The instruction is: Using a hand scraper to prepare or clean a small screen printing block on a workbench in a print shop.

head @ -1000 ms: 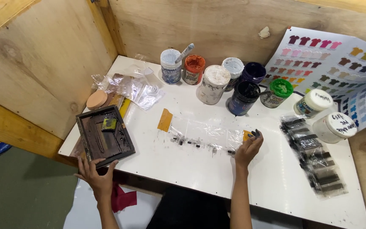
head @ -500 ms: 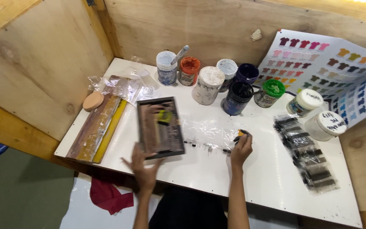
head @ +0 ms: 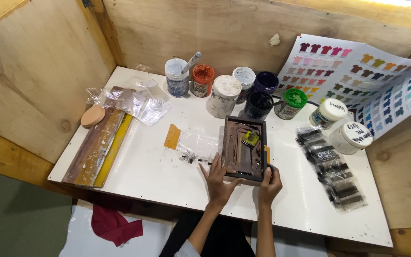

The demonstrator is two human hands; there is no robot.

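Far left of the dark frame [head: 244, 148] lie a long wooden board [head: 96, 143] and crinkly plastic [head: 134, 102]. The left hand [head: 218, 180] grips the frame's near left corner, fingers spread on it. The frame lies flat on the white table [head: 153, 166], in front of the paint jars [head: 224, 90]. The right hand [head: 269, 184] grips its near right corner.

Screen-printing workshop: plywood walls [head: 34, 71] enclose a white table [head: 158, 171] carrying ink jars [head: 224, 95], a small printing frame [head: 244, 147] and a garment colour chart [head: 357, 71].
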